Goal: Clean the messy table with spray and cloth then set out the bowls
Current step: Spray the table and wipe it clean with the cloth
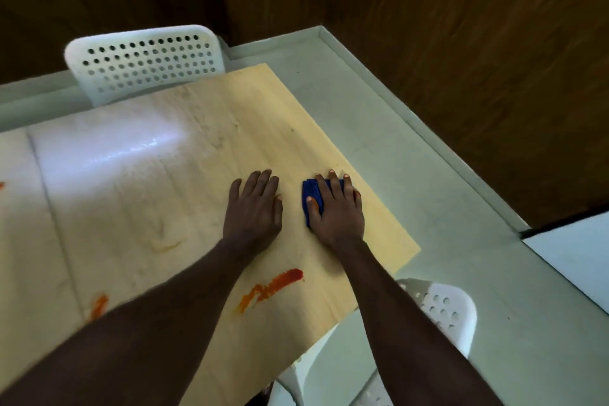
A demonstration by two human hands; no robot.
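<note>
Looking down from the head view, we see the pale wooden tabletop [197, 175] with its right edge running diagonally from the far corner down to the near-right corner. Grey-green floor [445, 191] lies beyond that edge, up to the dark wood-panelled wall [461, 43].

The white perforated plastic chair [145, 59] sits tucked at the far edge. A second white perforated chair [441, 310] stands at the near-right corner. Bare wood stretches left of and beyond our hands, with a wet-looking glare patch [131, 148] at far left.

The long orange-red smear [273, 287] lies near us, between our forearms. A smaller orange streak [99, 305] lies further left, by the left forearm.

Our left hand [253, 208] lies palm down on the wood, fingers straight and close together, holding nothing. Our right hand [336, 211] is just beside it, close to the right edge. It presses flat on the folded dark blue cloth [309, 189], fingers extended and slightly spread, thumb on the cloth. The cloth shows only at the thumb side and between the fingers.
</note>
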